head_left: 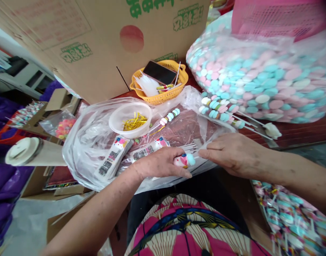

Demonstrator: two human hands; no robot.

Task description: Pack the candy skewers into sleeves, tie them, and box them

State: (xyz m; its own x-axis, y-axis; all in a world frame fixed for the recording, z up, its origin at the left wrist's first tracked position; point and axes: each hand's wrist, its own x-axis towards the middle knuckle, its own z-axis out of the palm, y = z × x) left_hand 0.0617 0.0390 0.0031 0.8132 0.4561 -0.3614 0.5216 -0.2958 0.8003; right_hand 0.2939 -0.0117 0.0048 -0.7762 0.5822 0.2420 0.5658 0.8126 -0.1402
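Observation:
My left hand [159, 161] is closed around a printed candy wrapper [181, 161], with a pale blue marshmallow-like sweet [190, 159] showing at its right end. Close to that sweet, my right hand [227, 153] has thumb and forefinger pinched together, seemingly on the thin stick; the fingertips hide most of it. Several white sticks [188, 146] lie just beyond the fingers. Stacks of flat printed wrappers [113, 158] rest left of my left hand on a clear plastic sheet [83, 142]. One skewer of pastel sweets [169, 116] lies farther back.
A white bowl [112, 122] holds gold twist ties. Behind it, a yellow basket [152, 99] carries a phone [159, 73]. More candy skewers [218, 108] lie beside a big bag of sweets [272, 81]. A lidded cup [37, 152] stands left; wrapped candies [293, 217] fill the lower right.

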